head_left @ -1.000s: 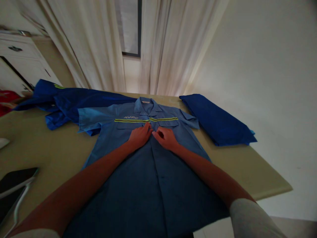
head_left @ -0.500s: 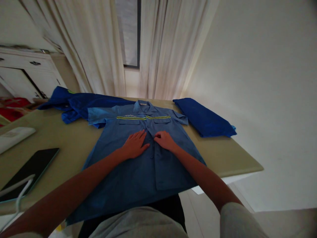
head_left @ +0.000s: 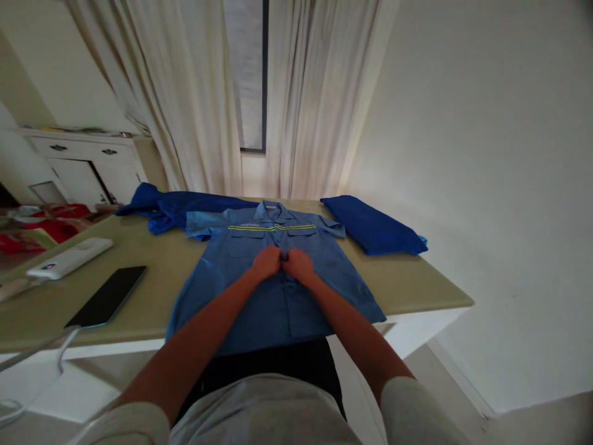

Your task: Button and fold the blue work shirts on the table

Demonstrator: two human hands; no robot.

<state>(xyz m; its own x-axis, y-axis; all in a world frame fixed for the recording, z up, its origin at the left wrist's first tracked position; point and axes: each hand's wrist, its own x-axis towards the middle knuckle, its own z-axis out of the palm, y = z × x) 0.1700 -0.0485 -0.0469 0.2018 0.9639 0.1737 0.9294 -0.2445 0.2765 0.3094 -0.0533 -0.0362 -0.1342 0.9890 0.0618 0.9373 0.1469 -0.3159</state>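
A blue short-sleeved shirt lies face up on the table, its collar pointing away from me and its hem hanging over the near edge. Yellow stripes cross the chest above two pocket flaps. At the front opening, below the pockets, my left hand is closed on the shirt's placket. My right hand pinches the other side of the same opening, almost touching the left. The fingertips and any button between them are hidden.
Dark blue garments lie at the back left, and a folded blue bundle at the right. On the left are a phone with a cable and a white device. Curtains hang behind the table.
My left hand has gone from lying flat on the shirt to closing at the front opening. Both hands have come together there. The view has shifted slightly.
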